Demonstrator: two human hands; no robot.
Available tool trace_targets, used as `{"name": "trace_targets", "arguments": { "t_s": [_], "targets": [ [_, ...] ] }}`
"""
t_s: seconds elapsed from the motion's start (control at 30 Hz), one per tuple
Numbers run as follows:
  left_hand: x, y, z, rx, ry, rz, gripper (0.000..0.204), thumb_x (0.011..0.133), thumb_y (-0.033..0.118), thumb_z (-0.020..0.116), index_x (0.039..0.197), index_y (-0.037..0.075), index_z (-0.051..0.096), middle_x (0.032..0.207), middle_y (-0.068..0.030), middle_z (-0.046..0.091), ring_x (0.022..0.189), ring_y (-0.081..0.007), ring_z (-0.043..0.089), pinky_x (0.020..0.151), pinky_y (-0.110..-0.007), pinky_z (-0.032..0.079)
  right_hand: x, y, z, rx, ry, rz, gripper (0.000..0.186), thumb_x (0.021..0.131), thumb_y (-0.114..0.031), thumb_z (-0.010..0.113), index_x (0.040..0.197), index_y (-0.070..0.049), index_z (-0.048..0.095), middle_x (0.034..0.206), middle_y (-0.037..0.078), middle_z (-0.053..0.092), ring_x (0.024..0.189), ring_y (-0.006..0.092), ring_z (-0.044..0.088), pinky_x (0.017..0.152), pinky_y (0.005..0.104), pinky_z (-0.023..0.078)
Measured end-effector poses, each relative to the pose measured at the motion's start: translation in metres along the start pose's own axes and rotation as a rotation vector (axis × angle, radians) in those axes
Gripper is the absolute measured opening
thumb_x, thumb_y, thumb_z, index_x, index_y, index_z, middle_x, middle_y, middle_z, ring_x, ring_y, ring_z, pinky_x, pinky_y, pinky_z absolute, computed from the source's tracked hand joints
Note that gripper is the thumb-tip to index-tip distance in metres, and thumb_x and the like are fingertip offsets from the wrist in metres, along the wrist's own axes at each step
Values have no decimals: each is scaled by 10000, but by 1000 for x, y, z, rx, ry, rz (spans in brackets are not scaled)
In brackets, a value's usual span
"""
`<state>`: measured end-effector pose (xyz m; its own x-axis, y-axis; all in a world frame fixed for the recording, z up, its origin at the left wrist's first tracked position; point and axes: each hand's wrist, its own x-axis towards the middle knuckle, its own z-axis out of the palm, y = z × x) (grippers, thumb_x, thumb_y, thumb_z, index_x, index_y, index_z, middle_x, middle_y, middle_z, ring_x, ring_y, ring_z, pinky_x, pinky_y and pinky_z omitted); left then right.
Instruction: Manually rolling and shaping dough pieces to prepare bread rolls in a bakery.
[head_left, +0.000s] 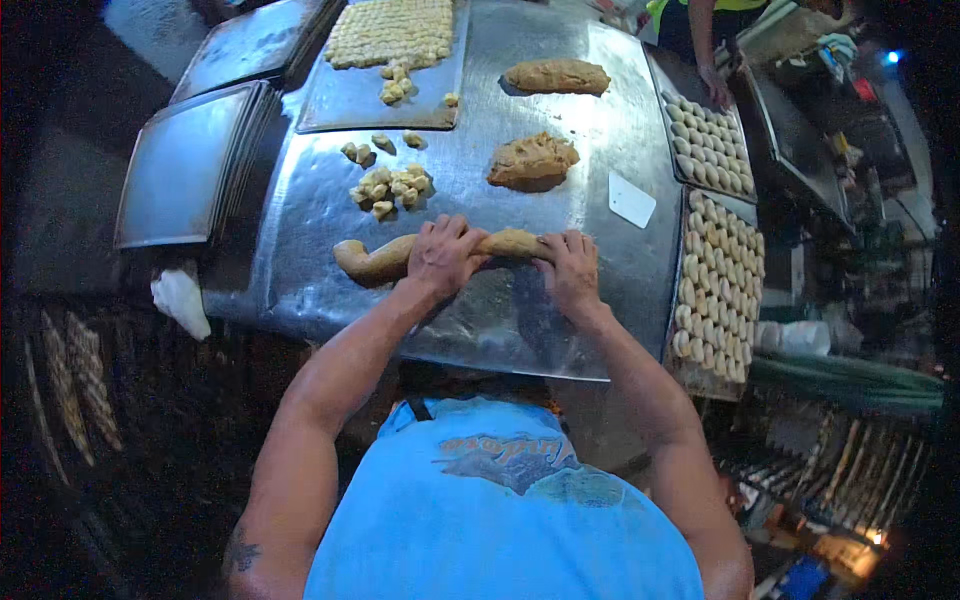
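Note:
A long rope of brown dough (385, 259) lies across the near part of the metal table, its left end curled upward. My left hand (443, 254) is wrapped over the middle of the rope. Around its right end closes my right hand (573, 268), fingers curled over the dough. Just beyond my left hand sits a loose pile of small cut dough pieces (390, 187). Farther back are a rough lump of dough (532, 162) and a smoother dough log (557, 77). A white flat scraper (631, 199) rests on the table to the right of the lump.
A tray (388, 40) of small dough pieces stands at the back left. Stacked metal trays (190, 165) are on the left. Along the right edge, two trays hold rows of shaped dough (712, 290). Another person's hand (716, 88) reaches over the farther one.

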<state>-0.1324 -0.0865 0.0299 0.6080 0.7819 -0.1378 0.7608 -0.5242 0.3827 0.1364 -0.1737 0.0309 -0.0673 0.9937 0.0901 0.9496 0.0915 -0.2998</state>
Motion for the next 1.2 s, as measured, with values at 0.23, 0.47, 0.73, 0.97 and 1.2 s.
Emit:
{"name": "trace_targets", "arguments": {
  "t_s": [0.23, 0.47, 0.73, 0.97, 1.2],
  "targets": [
    [-43, -4, 37, -33, 278, 243, 727, 996, 489, 675, 1610, 147, 487, 1723, -203, 317, 1609, -429, 254, 1296, -668, 135, -12, -71, 23, -161, -13, -20, 749, 1024, -501, 626, 1654, -168, 397, 1716, 256, 298, 1592, 462, 271, 1287, 629, 190],
    [98, -25, -28, 127, 484, -33, 787, 1061, 536, 561, 1686, 120, 323, 1728, -255, 288, 1610, -465, 233, 1287, -666, 151, 154, 12, -1, -370, 334, 162, 760, 1089, -600, 455, 1689, -148, 341, 1737, 301, 217, 1605, 516, 178, 1294, 620, 176],
    [-62, 15, 20, 11, 177, 355, 728, 986, 419, 700, 1614, 139, 462, 1638, -183, 452, 1475, -407, 448, 1231, -617, 324, -75, -40, -17, -298, -76, -38, 782, 998, -414, 694, 1671, -164, 383, 1645, 224, 413, 1546, 433, 359, 1270, 591, 252],
    [-28, 76, 22, -150, 252, 335, 791, 852, 321, 836, 1567, 193, 523, 1394, -91, 580, 1310, -326, 525, 1156, -541, 381, -70, 43, -22, 143, 109, 100, 757, 1038, -387, 651, 1629, 3, 385, 1672, 243, 405, 1559, 456, 344, 1289, 534, 263],
    [-23, 88, 28, -144, 204, 270, 607, 888, 283, 815, 1465, 209, 642, 1332, -94, 630, 1262, -342, 579, 1116, -515, 430, -57, 66, -28, 173, -79, -101, 428, 1040, -208, 631, 1432, -36, 626, 1542, 177, 581, 1498, 365, 476, 1216, 444, 428]
  ]
}}
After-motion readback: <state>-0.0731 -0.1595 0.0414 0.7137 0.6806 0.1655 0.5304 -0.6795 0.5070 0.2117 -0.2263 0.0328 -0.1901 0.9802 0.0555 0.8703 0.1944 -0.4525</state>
